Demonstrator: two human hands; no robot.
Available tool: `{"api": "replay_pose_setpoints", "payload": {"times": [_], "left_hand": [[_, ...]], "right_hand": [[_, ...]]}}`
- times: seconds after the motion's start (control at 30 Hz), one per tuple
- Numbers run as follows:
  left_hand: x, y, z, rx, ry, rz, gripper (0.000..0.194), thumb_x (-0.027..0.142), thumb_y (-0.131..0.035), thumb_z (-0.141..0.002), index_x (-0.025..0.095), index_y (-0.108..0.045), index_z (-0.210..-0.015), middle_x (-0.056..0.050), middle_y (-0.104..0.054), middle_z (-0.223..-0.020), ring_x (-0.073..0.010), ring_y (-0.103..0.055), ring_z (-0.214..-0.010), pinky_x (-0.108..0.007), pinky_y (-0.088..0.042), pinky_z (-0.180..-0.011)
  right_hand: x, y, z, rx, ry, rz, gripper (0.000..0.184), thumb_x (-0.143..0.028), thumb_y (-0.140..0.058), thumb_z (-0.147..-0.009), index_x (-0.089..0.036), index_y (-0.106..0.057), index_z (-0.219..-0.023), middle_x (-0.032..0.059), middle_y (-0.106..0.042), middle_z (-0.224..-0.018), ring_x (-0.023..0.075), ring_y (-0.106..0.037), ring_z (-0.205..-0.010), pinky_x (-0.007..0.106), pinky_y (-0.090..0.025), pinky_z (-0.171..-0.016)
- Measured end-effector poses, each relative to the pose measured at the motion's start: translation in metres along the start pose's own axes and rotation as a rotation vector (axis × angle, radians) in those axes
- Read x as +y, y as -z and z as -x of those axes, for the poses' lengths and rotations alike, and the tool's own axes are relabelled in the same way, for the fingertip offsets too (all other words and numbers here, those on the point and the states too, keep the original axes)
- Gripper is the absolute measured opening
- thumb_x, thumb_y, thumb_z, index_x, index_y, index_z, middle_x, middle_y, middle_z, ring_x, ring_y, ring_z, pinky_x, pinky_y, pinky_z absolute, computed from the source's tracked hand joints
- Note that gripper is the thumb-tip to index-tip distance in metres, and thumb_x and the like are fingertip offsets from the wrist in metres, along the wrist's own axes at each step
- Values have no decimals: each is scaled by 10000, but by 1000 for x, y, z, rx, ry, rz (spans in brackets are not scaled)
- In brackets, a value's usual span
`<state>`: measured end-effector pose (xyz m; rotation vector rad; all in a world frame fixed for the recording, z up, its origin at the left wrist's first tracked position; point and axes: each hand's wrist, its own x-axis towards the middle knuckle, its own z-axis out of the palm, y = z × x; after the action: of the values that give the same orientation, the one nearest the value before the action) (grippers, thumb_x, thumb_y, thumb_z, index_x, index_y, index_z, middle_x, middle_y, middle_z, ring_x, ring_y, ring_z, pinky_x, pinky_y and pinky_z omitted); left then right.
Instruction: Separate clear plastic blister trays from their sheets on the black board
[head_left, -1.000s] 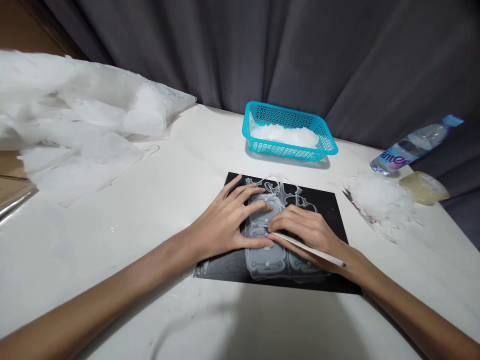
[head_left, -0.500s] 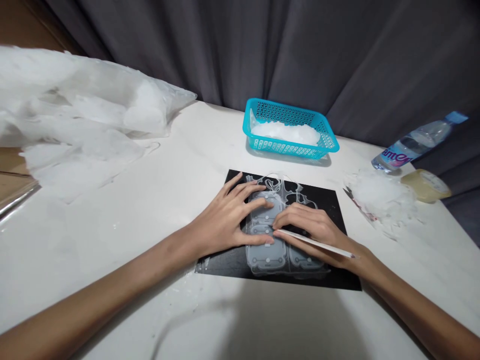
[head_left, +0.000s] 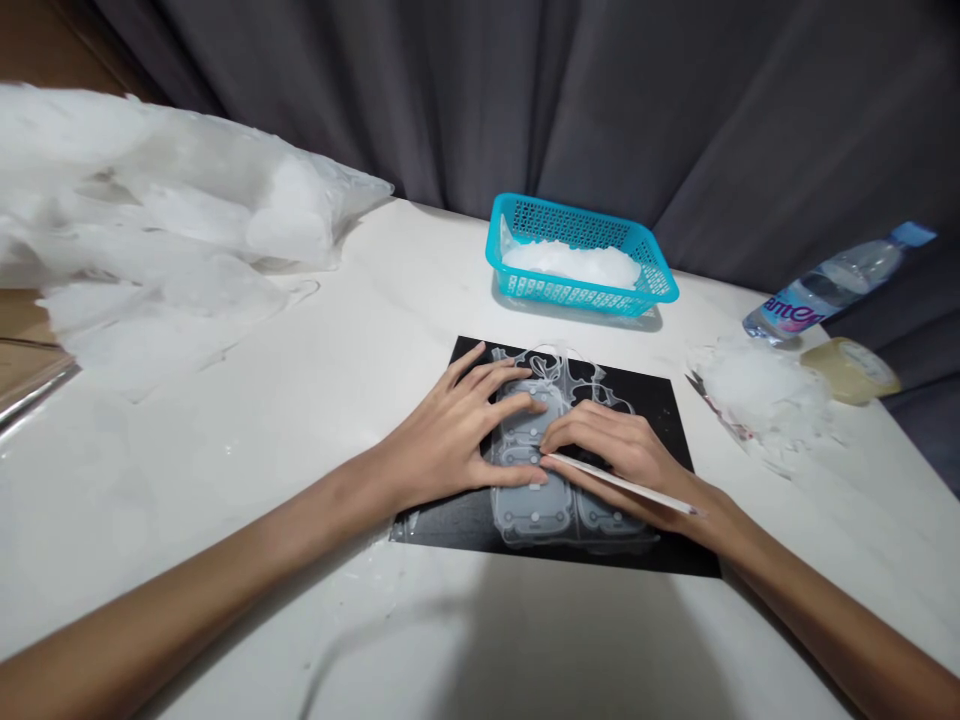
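A translucent moulded plastic sheet with rounded rectangular panels lies on a black mat. My left hand rests over its left side, fingers spread, with thumb and forefinger on the panels. In my right hand is a slim white pen-like tool, pinched between thumb and fingers. Its tip is hidden by the fingertips, close to the gap between the upper and lower left panels. Cut-out strips of clear plastic curl at the sheet's far edge.
Behind the mat stands a blue basket holding white pieces. Scissors, a heap of clear scraps, a roll of tape and a water bottle are at the right. A big plastic bag of white sheets fills the far left.
My right hand has shifted slightly to the left with the white tool, nearer my left thumb. My left hand stays spread in the same place on the sheet.
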<state>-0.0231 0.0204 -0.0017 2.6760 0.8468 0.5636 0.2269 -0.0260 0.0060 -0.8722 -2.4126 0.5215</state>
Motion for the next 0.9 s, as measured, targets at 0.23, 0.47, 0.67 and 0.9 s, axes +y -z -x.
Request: {"api": "replay_pose_setpoints", "payload": {"times": [0.23, 0.47, 0.67, 0.9], "left_hand": [[0, 0, 0, 0, -2, 4, 676, 762, -635, -863, 268, -654, -1324, -101, -558, -1507, -341, -511, -1419, -600, -144, -1307], [1, 1, -1, -7, 0, -4, 689, 770, -622, -867, 251, -660, -1318, -116, -570, -1488, -336, -505, -1425, -583, -162, -1307], [1, 1, -1, -7, 4, 2, 677, 755, -633, -870, 263, -653, -1335, -104, -562, -1507, -339, -506, -1425, -591, -160, -1306], [0, 0, 0, -16, 2, -26, 694, 782, -597, -875, 254, -652, -1321, -115, -558, -1509, -337, -500, -1431, -592, -150, -1307]], "right_hand": [[-4, 5, -5, -11, 43, 66, 121, -228, -527, -1074, -193, -641, -1058, 69, -750, -982, 207, -696, -943, 333, -560, -819], [-8, 10, -5, -27, 42, 62, 102, -204, -528, -1069, -187, -628, -1058, 71, -744, -976, 202, -701, -928, 331, -569, -820], [-4, 2, -5, 18, 67, 68, 102, -216, -542, -1066, -194, -641, -1066, 64, -753, -981, 203, -699, -931, 337, -563, -828], [-5, 4, -5, -4, 49, 101, 110, -211, -531, -1067, -192, -638, -1056, 69, -749, -977, 208, -695, -932, 330, -562, -803]]}}
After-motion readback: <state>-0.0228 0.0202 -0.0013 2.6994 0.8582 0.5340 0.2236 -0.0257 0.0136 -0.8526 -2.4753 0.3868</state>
